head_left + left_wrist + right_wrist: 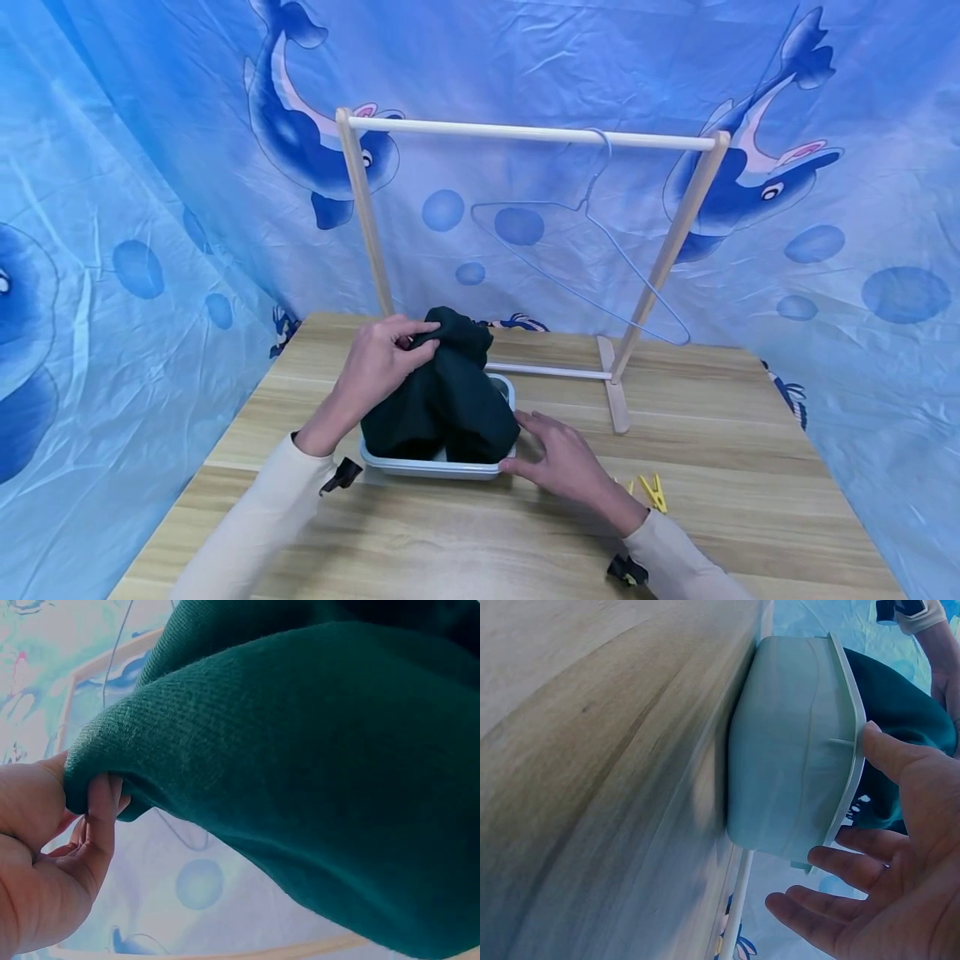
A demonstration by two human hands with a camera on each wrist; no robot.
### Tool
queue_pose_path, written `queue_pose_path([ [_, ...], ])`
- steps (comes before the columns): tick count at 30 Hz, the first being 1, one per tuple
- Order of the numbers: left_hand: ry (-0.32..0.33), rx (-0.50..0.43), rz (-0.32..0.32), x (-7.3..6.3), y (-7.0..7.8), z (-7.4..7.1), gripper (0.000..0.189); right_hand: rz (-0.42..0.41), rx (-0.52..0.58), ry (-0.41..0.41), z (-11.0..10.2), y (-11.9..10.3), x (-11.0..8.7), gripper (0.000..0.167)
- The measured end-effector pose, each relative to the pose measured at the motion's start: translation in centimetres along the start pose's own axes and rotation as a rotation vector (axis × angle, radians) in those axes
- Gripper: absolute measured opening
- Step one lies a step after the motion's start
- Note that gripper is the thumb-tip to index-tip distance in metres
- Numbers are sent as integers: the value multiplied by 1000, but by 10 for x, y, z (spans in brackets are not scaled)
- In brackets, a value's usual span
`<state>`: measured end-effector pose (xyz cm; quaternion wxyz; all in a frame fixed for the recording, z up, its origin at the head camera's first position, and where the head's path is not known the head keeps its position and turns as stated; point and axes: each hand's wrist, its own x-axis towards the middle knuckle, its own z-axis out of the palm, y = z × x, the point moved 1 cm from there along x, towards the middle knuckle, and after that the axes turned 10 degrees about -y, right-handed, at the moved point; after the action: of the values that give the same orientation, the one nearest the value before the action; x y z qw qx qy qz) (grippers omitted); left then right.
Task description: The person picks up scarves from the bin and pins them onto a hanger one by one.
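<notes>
While the left hand [384,357] is pinching bunched dark-green cloth [468,396], centre frame, the loosely spread right hand [558,457] is touching, ideally steadying, the rectangular pale-blue plastic basin [438,471].

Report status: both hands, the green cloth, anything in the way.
Left hand pinching dark green cloth. Right hand touching rim of plastic tub. Cloth bunched partly in tub, standing above rim. No obstruction seen; hanger on rack behind.
</notes>
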<state>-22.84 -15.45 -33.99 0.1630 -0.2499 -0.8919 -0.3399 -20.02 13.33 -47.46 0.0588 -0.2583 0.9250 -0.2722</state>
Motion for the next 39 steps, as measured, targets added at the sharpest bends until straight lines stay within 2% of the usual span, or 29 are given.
queue_pose_path([
  [9,-3,34,24,10,12,-14,23,-10,0,10,0,0,0,88],
  [18,99,56,107,21,25,-34,21,9,24,-5,0,-1,-1,85],
  [27,158,45,146,30,37,-58,21,-11,15,-3,0,-1,0,86],
  [32,168,22,134,36,44,-75,20,-32,-5,10,0,-2,0,82],
  [39,193,-18,92,42,51,-96,21,-8,2,11,-4,-4,-2,81],
])
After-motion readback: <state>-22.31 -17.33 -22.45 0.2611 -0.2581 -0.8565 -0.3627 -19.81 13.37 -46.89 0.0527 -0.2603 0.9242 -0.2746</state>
